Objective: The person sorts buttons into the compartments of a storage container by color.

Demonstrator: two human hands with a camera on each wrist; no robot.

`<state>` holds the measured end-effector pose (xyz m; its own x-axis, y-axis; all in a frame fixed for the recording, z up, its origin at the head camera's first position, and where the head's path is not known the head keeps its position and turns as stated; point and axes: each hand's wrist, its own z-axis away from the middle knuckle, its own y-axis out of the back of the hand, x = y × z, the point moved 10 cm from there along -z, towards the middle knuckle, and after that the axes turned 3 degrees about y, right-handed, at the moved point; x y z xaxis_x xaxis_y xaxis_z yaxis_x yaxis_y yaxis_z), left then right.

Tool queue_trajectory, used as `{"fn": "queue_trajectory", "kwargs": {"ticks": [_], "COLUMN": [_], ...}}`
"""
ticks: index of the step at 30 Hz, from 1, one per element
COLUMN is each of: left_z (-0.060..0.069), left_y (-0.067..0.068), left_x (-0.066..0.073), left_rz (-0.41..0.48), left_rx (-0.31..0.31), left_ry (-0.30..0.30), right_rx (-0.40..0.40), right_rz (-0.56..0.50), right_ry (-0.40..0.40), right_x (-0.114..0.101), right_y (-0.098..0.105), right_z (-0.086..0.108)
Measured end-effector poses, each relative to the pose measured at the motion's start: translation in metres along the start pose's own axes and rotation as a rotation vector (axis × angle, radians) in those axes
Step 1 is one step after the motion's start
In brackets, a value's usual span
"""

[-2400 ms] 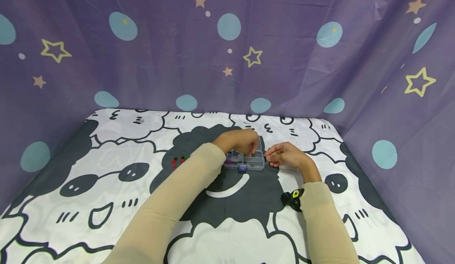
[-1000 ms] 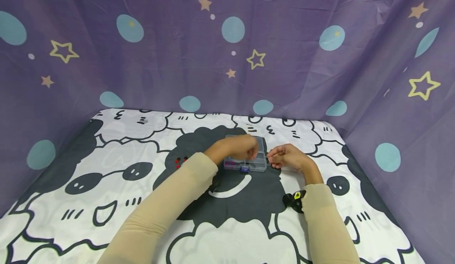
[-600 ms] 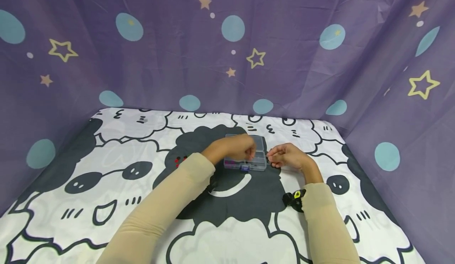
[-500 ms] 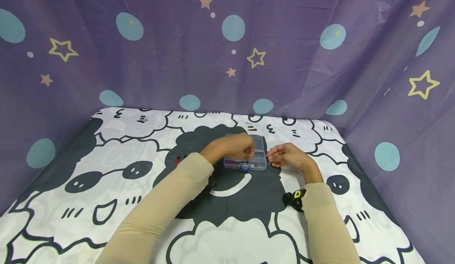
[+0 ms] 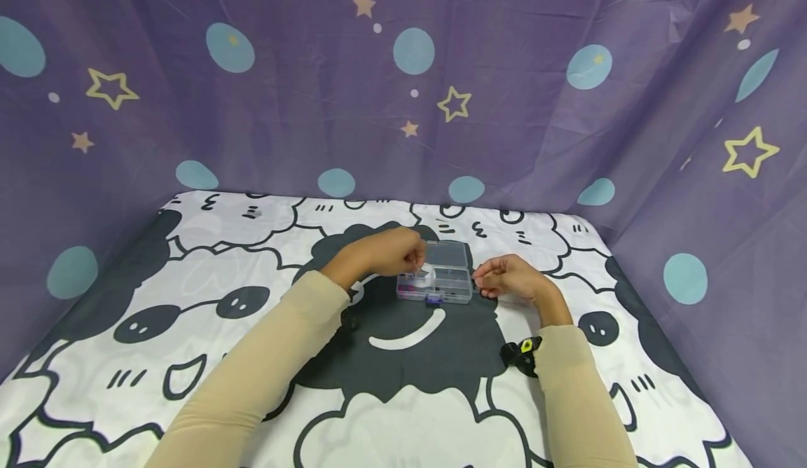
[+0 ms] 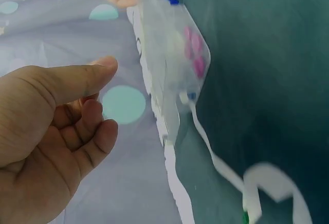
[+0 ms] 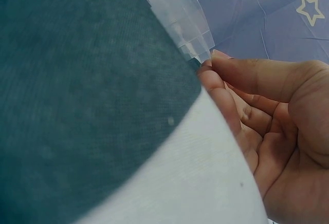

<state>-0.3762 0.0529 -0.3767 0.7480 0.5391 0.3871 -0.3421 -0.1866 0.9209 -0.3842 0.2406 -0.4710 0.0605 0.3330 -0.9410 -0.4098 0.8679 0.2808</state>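
Observation:
A clear plastic compartment box (image 5: 452,289) with a blue latch (image 5: 433,300) lies on the cloth, its lid (image 5: 446,253) swung back. Small magenta pieces (image 6: 194,49) sit in its front left part. My left hand (image 5: 394,252) hovers over the box's left side. In the left wrist view its thumb and loosely bent fingers stand apart, with nothing visible between them. At the box's right edge, my right hand (image 5: 511,275) pinches near the corner with thumb and forefinger; its fingertips (image 7: 205,75) meet the clear plastic there.
A cloth (image 5: 397,363) printed with black and white cartoon sheep covers the table. Purple curtains (image 5: 504,139) with stars enclose the back and sides. My left sleeve (image 5: 252,377) crosses the left part of the cloth. A small green piece (image 6: 245,217) shows in the left wrist view.
My left hand has moved left and up, away from the box's right compartments, uncovering them. Its forearm now hides the small red and dark pieces on the left. The right hand stays put.

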Motion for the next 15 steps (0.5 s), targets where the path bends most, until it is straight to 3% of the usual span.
{"fn": "queue_trajectory", "kwargs": {"ticks": [4, 15], "left_z": [0.014, 0.057], "left_y": [0.007, 0.024], "left_x": [-0.013, -0.057], "left_rz": [-0.001, 0.03], "left_rx": [0.021, 0.109], "left_ry": [0.016, 0.147], "right_rx": [-0.003, -0.003], "right_rz": [0.003, 0.02], "right_ry": [0.0, 0.006], "right_x": [0.0, 0.002], "right_y": [0.0, 0.002], "right_z": [0.0, -0.001]}}
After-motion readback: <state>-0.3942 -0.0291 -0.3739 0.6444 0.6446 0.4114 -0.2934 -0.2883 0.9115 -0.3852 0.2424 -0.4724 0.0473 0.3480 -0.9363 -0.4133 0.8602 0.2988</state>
